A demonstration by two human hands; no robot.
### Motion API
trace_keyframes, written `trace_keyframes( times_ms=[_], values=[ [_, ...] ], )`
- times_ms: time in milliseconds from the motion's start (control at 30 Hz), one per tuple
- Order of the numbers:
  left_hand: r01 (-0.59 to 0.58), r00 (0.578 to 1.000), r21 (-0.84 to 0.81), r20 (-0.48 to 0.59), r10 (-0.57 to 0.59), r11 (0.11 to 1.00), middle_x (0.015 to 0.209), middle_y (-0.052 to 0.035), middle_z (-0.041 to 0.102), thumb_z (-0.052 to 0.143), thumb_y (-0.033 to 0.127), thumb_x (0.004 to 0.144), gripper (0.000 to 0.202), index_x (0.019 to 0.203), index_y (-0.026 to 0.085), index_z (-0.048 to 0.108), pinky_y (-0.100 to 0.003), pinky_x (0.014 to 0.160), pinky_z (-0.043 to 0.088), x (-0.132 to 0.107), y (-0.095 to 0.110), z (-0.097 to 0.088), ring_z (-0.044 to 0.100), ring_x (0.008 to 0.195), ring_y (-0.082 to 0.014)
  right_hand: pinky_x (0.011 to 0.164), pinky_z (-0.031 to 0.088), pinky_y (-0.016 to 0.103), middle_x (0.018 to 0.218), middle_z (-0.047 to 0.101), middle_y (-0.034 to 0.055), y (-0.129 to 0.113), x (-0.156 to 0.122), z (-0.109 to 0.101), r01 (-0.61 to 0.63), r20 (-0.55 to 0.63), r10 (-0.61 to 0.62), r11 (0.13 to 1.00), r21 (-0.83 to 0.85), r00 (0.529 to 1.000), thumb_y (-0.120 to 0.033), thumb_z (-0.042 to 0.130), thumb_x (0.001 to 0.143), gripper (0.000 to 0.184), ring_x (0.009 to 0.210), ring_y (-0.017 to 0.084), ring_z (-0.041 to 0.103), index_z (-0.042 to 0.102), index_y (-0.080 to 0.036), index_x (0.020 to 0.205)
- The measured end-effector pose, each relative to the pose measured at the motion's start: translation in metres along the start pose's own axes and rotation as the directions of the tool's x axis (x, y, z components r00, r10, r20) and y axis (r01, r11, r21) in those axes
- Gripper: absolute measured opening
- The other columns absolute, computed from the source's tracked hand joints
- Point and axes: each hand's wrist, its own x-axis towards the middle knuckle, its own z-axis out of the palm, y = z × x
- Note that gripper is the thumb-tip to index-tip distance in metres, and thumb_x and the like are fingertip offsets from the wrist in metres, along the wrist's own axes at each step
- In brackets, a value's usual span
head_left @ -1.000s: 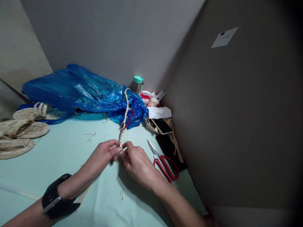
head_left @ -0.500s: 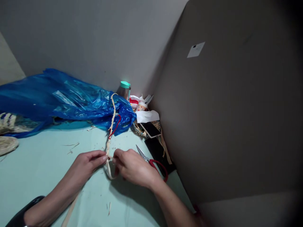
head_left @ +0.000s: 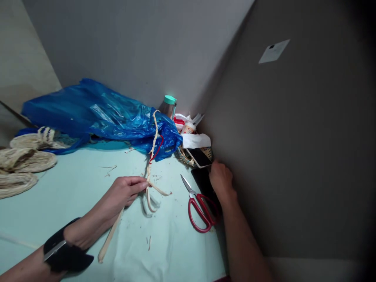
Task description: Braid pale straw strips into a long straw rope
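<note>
**Braid pinched, other hand at the wall**

The pale braided straw cord (head_left: 153, 145) rises from the mint-green table (head_left: 73, 184) to the crumpled blue plastic bag (head_left: 96, 113). My left hand (head_left: 125, 192) pinches its lower end. My right hand (head_left: 221, 181), loosely curled and empty, rests beside the red-handled scissors (head_left: 199, 205).

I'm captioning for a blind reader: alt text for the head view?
Left hand pinches a pale braided straw cord over a light green table; right hand reaches toward the phone, beside red scissors.

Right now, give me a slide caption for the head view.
Left hand pinches a straw braid over the table; right hand reaches past the scissors.
</note>
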Motion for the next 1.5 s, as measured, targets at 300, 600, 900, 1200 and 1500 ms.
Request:
trace_keyframes(
  times_ms=[300, 600, 900, 1200, 1500],
  values=[
    [-0.006, 1.0, 0.036, -0.002, 0.006, 0.999, 0.055, 0.0081, 0.034, 0.072, 0.041, 0.071, 0.034, 0.085, 0.011, 0.07, -0.025, 0.047, 0.005, -0.001, -0.003, -0.002, 0.014, 0.048, -0.0046, 0.078, 0.052, 0.037, 0.097, 0.069, 0.0222, -0.005, 0.005, 0.003, 0.019, 0.02, -0.018, 0.999, -0.048, 1.0, -0.004, 0.043, 0.088, 0.027, 0.095, 0.032, 0.07, 0.062, -0.004, 0.106],
    [-0.002, 1.0, 0.009, 0.011, 0.002, 1.0, 0.055, 0.008, 0.034, 0.074, 0.042, 0.069, 0.034, 0.083, 0.011, 0.069, -0.025, 0.046, 0.005, 0.002, -0.003, -0.002, 0.014, 0.048, -0.0046, 0.074, 0.05, 0.033, 0.095, 0.07, 0.019, 0.001, -0.003, -0.003, 0.005, -0.023, -0.007, 0.998, -0.061, 1.0, -0.004, 0.042, 0.087, 0.027, 0.091, 0.029, 0.07, 0.065, -0.008, 0.101],
    [-0.009, 1.0, 0.023, 0.025, 0.008, 1.0, 0.056, 0.0077, 0.033, 0.075, 0.044, 0.067, 0.036, 0.08, 0.011, 0.069, -0.025, 0.046, 0.004, -0.001, 0.001, 0.0, 0.012, 0.048, -0.0049, 0.073, 0.046, 0.03, 0.084, 0.068, 0.0081, 0.004, -0.019, -0.038, 0.181, -0.175, -0.089, 0.755, 0.63, 0.98, -0.022, 0.045, 0.087, 0.014, 0.08, 0.021, 0.065, 0.058, -0.018, 0.089],
    [-0.019, 0.999, 0.0, 0.033, 0.019, 1.0, 0.056, 0.0073, 0.035, 0.072, 0.039, 0.073, 0.028, 0.08, 0.012, 0.069, -0.024, 0.045, 0.005, 0.001, -0.002, -0.001, 0.014, 0.047, -0.004, 0.041, 0.017, 0.017, 0.07, 0.046, -0.0059, -0.037, -0.04, -0.039, -0.162, 0.079, -0.513, -0.119, 0.979, 0.855, -0.038, 0.061, 0.083, 0.023, 0.046, 0.005, 0.024, 0.05, -0.02, 0.091],
    [-0.029, 1.0, -0.009, -0.006, 0.029, 1.0, 0.055, 0.006, 0.041, 0.071, 0.035, 0.072, 0.034, 0.093, 0.008, 0.072, -0.025, 0.047, 0.006, -0.003, 0.002, 0.001, 0.015, 0.047, -0.0045, 0.064, 0.038, 0.024, 0.076, 0.058, 0.0006, -0.072, -0.07, -0.028, 0.229, -0.063, -0.559, 0.234, 0.945, 0.827, -0.031, 0.052, 0.091, 0.019, 0.068, 0.012, 0.05, 0.055, -0.017, 0.078]
  ],
)
